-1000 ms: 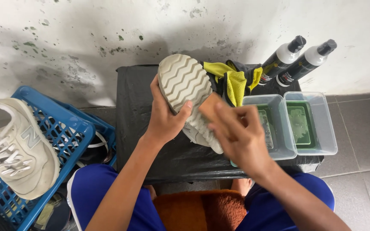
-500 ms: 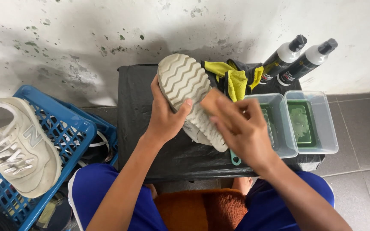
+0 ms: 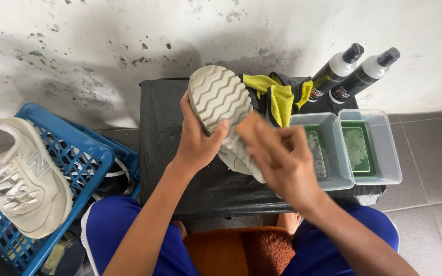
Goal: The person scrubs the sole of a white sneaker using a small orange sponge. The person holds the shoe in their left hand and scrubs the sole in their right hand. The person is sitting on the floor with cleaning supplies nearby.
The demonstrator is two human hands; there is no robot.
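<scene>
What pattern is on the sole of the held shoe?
Off-white zigzag ridges run across the shoe sole; the head view shows it.

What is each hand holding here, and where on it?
The left hand grips a pale shoe, sole up, around its middle. The right hand holds a brownish thing against the sole; what it is cannot be told.

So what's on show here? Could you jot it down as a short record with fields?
Left hand: left hand grips a shoe, sole up
Right hand: right hand holds a brush on the sole
Work surface: black-covered table
Beside it: two clear tubs of green liquid, two spray bottles, yellow cloth
On the person's left: blue basket with a pale sneaker
</scene>
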